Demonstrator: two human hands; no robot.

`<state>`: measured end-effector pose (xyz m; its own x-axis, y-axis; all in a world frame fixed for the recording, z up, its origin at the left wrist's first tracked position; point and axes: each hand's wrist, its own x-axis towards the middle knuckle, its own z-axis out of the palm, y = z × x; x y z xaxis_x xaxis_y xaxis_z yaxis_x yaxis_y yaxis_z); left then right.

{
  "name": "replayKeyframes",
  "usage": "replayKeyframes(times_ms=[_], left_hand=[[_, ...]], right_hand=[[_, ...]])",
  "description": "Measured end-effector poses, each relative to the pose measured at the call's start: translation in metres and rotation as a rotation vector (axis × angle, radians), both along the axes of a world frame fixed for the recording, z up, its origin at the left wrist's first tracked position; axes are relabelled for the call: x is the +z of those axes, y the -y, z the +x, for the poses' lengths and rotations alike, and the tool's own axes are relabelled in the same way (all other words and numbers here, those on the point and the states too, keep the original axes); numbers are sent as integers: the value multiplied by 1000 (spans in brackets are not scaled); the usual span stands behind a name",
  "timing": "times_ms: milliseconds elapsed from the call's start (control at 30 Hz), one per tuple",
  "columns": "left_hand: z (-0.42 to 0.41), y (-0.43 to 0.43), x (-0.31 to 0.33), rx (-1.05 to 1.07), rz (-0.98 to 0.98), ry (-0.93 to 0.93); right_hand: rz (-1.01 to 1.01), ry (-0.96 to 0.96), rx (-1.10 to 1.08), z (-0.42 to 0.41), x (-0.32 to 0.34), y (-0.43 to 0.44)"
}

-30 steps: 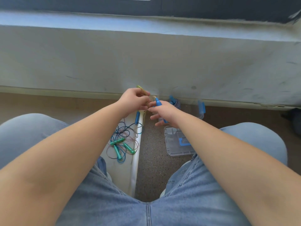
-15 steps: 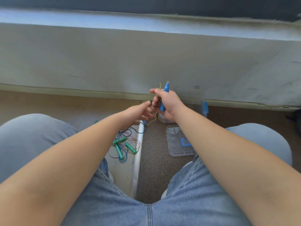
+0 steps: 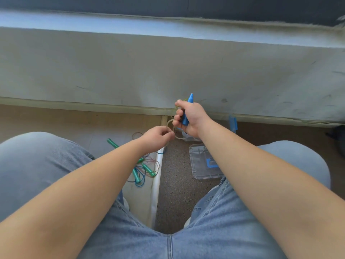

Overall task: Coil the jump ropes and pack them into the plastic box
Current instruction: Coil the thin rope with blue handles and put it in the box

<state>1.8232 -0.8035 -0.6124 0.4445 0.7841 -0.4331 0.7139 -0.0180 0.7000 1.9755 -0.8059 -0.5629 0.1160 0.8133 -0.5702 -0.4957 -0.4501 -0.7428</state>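
The right hand [image 3: 193, 118] is held up in front of the wall [image 3: 130, 68], its fingers [image 3: 177, 116] curled tight round a blue handle [image 3: 190, 99] that stands nearly upright, tip toward the far side. Just near and left of it, the left hand [image 3: 155, 138] has its fingers [image 3: 169, 135] closed in a pinch on the pale cord [image 3: 168, 122] of the same rope. The cord forms small loops between the two hands; the hands are close together but not touching.

On the floor to the left, on a pale board [image 3: 143, 199], lies a loose tangle of other ropes [image 3: 144, 170] with green handles, uncoiled and well apart from the box. One green handle [image 3: 112, 143] lies apart at the far left of the tangle.

The clear box [image 3: 188, 138] sits on the speckled floor [image 3: 173, 184] right of the board, mostly hidden behind the right hand and forearm. A blue latch [image 3: 233, 123] shows at its right side. Nearer, a clear lid [image 3: 198, 165] with a blue clip [image 3: 210, 164] lies flat, partly under the right forearm. Knees in blue jeans [image 3: 168, 243] frame both sides.
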Motion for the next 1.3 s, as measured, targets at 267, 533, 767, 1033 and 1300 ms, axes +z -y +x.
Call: replayKeyframes(times_ms=[267, 533, 767, 1033, 1300], left_hand=[[-2, -8, 18, 479, -301, 366], [22, -28, 48, 776, -345, 646], [14, -17, 42, 692, -548, 648], [29, 15, 25, 211, -541, 328], [28, -11, 32, 737, -589, 773]], right_hand=[[-254, 498, 382, 10, -24, 14], [-115, 47, 678, 4, -12, 36], [-14, -296, 397, 11, 6, 23], [-26, -123, -91, 0, 2, 5], [-132, 318, 402, 13, -12, 19]])
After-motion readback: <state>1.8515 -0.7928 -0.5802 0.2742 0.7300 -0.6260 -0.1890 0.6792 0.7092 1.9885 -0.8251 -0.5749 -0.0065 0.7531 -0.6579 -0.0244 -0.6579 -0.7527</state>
